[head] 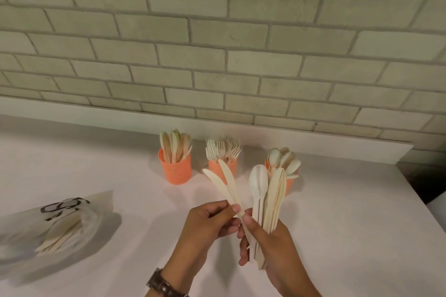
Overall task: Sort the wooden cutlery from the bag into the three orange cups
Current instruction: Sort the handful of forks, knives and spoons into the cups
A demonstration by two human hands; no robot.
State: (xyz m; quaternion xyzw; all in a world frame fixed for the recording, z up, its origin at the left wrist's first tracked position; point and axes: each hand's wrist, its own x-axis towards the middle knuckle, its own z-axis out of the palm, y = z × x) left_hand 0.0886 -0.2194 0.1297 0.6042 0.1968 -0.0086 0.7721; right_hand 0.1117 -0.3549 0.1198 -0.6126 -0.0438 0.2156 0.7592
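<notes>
Nearest us, the left grip, with a wristwatch on its wrist, pinches two wooden knives by their handles between thumb and fingertips. Their blades fan up and away toward the cups. Just right of it, touching at the fingertips, the right grip is clamped around the handles of a mixed bundle, in which a spoon stands upright. Three orange cups stand in a row at the far side of the desk: the left cup holds knives, the middle cup forks and the right cup spoons. On the near left lies the bag, with more wooden pieces inside. We judge the cutlery to be very light, stiff and thin, with dry, smooth faces that slide readily against each other, so a loose bundle may fan out or shed pieces. We advise taking hold at the handle, flat face to fingertip, and keeping off fork tines and blade tips, which look liable to snap. The two knives probably belong in the left cup.
</notes>
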